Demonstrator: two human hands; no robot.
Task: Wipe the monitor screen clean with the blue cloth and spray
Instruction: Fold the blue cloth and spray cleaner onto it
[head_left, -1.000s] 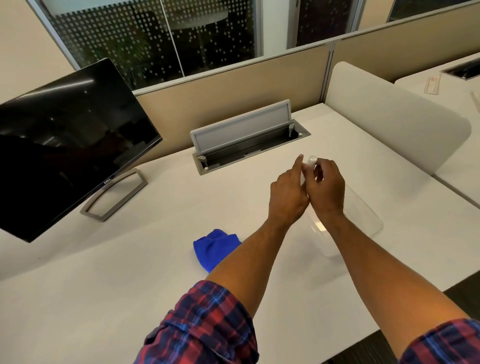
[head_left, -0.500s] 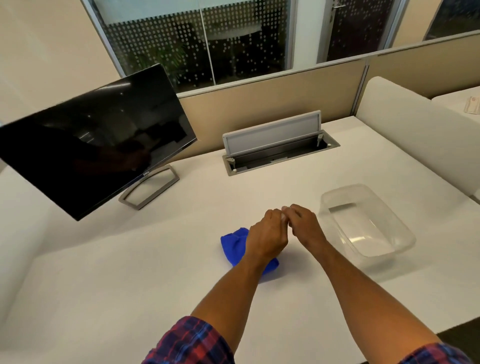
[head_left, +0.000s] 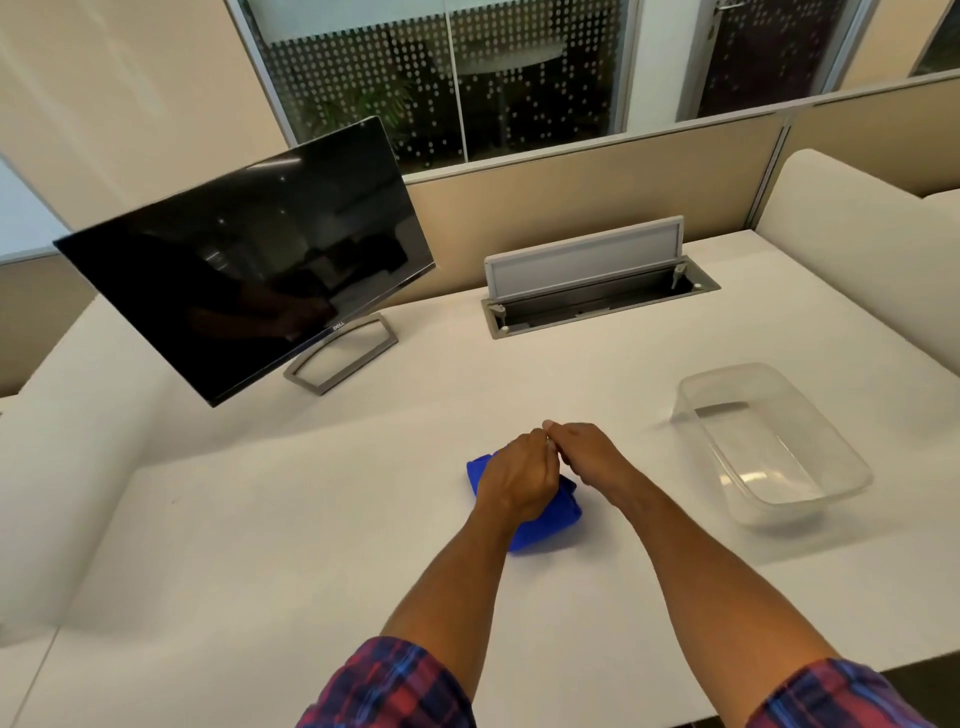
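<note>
We see an evenly lit, fairly bright scene, with soft light from overhead leaving faint shadows on the white desk top (head_left: 311, 519) beneath the forearms and beside the clear plastic tub (head_left: 769, 441). The black glossy monitor screen (head_left: 249, 260) carries dim reflections and small highlights. Straight edges bow toward the borders from the wide lens, and the picture looks slightly soft throughout.

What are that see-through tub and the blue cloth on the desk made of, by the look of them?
The tub looks like clear, glossy plastic: the desk shows through its walls and its rim catches highlights. The blue cloth seems a soft, matte fabric, perhaps microfibre: it lies rumpled in folds with no shine, partly under the left hand.
</note>
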